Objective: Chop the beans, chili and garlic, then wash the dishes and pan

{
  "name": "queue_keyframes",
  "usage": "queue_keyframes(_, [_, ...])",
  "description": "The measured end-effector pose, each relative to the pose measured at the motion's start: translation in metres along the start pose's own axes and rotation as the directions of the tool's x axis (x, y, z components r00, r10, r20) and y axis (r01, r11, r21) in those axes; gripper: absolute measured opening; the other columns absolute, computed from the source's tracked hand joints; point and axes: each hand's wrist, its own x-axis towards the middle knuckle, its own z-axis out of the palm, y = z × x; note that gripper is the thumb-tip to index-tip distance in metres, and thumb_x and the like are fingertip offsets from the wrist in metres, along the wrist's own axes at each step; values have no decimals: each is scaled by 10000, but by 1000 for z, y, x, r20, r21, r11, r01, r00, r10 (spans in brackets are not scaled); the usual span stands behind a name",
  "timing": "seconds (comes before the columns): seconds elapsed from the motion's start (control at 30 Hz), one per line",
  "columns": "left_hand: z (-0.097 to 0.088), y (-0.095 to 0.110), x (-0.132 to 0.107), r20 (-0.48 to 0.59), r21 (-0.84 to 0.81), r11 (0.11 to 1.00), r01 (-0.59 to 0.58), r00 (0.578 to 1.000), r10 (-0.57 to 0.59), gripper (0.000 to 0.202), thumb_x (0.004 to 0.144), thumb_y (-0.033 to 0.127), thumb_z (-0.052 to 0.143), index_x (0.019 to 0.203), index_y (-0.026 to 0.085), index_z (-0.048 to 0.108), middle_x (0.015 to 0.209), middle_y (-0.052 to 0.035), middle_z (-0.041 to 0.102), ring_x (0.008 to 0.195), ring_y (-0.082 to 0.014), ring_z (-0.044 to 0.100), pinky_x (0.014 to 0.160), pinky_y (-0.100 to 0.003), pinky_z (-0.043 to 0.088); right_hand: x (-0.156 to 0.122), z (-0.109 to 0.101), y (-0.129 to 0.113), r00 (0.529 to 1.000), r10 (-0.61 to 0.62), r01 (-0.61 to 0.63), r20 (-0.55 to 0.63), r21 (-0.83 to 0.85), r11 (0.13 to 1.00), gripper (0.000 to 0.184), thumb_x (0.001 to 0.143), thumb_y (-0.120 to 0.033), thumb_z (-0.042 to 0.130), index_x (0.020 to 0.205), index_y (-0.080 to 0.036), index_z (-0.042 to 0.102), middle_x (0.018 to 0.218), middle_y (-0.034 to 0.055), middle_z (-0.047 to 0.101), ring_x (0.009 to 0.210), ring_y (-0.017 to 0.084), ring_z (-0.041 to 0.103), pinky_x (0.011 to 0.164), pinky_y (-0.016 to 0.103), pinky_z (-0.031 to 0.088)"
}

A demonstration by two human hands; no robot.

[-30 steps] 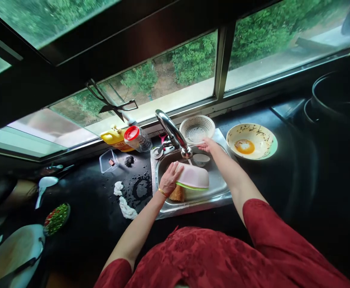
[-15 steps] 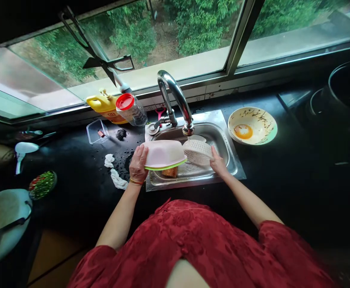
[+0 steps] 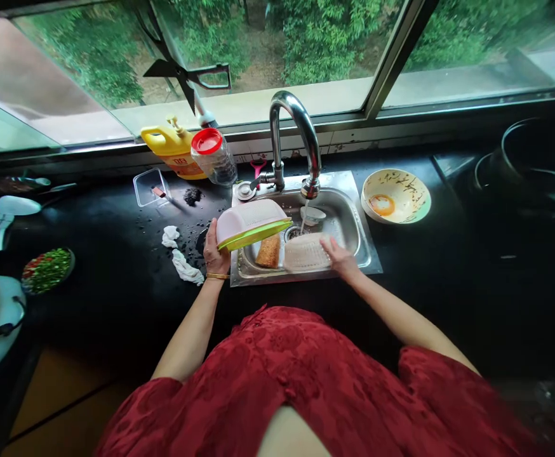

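My left hand (image 3: 215,247) is closed on the left end of a pale pink basin (image 3: 251,219) with a green one (image 3: 253,236) against its underside; both are tilted over the sink's left side. On the right, my right hand (image 3: 340,257) grips the edge of a white perforated colander (image 3: 306,252), slightly blurred, low over the sink (image 3: 361,222). Water runs from the chrome faucet (image 3: 312,187) past the colander. A brown sponge-like block (image 3: 268,252) and a small white bowl (image 3: 313,216) lie in the sink.
A stained bowl (image 3: 396,197) stands right of the sink. To the left are a yellow jug (image 3: 173,152), a red-lidded jar (image 3: 215,158), a clear plastic box (image 3: 150,188), a crumpled white cloth (image 3: 186,268) and a dish of chopped peppers (image 3: 49,271). Scissors (image 3: 187,76) hang before the window.
My right hand has brought the colander down and toward me, away from the faucet. My left hand has shifted the basins left and tipped them, showing more of the green one.
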Motion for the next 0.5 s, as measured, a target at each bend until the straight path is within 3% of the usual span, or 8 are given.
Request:
queue_keyframes(0.13, [3,2,1,6,-45,999,21,1000,-21,689,891,590,332,1395,127,417,1373,-159,498,1264,-239,477,1081,-351,355,-20,-5,-5,995,70,-71,-72,-4,997,669,795,-36,361,1419,-274,409,1501,88,321,1196,295,519,949,461,469])
queue_keyframes(0.37, [5,8,6,27,-134,991,26,999,-23,739,874,626,350,1414,124,390,1427,-169,433,1293,-265,445,1083,-365,342,-51,-10,-2,971,202,-198,-129,45,979,616,832,-61,353,1418,-244,410,1515,92,285,1297,309,427,1002,480,432])
queue_keyframes(0.5, [7,7,8,28,-132,991,29,999,-25,791,853,679,330,1412,123,390,1415,-172,448,1272,-254,474,1054,-335,375,-50,-10,-6,985,138,-130,-105,80,988,575,851,-80,354,1392,-252,445,1501,88,314,1325,280,397,1042,457,403])
